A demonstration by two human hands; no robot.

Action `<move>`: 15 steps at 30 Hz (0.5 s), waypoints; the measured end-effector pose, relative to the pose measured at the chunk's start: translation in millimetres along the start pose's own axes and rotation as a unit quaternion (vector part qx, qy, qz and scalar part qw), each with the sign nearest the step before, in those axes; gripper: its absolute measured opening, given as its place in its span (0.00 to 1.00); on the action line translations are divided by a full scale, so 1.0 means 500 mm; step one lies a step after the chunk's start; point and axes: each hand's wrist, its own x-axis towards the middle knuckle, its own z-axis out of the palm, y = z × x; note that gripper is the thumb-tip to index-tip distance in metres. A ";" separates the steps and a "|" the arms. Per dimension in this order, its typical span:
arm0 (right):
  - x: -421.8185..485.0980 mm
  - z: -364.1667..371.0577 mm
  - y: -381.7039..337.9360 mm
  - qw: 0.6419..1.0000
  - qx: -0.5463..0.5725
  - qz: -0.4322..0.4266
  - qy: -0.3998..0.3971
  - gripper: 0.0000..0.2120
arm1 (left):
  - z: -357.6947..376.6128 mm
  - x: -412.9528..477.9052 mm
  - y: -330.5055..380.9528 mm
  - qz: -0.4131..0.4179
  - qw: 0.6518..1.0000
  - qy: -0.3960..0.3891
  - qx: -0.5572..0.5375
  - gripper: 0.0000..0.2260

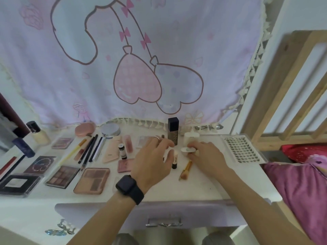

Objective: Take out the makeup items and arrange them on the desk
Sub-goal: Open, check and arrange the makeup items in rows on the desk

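Centre frame, the right hand pinches a small white oval case, and the left hand pinches a white plastic tube. Both are best laid flat near the gold-handled brush.

Soft dim light, fisheye-warped blurry edges

a pink cartoon cloth hangs behind, a wooden frame and magenta bedding at right.

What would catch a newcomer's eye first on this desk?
The big pink cartoon cloth hanging behind the desk dominates. Palettes and pencils lie in rows at left; a lash tray sits at right. At centre the right grip holds a small white oval item, the left grip beside it.
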 end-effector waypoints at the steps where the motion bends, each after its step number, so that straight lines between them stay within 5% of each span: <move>1: 0.001 -0.002 0.007 1.000 0.008 -0.006 -0.009 0.14 | 0.002 -0.013 0.014 0.029 1.000 0.010 0.003 0.09; 4: 0.003 -0.010 0.019 0.999 0.023 -0.024 -0.030 0.15 | 0.030 -0.049 0.063 0.040 0.996 -0.086 0.004 0.11; 8: 0.007 -0.009 0.017 0.998 0.007 -0.034 -0.043 0.14 | 0.095 -0.070 0.100 -0.071 0.976 -0.196 0.063 0.15; 15: 0.003 -0.010 0.012 0.999 -0.030 -0.037 -0.024 0.18 | 0.122 -0.067 0.110 -0.114 0.970 -0.207 0.057 0.13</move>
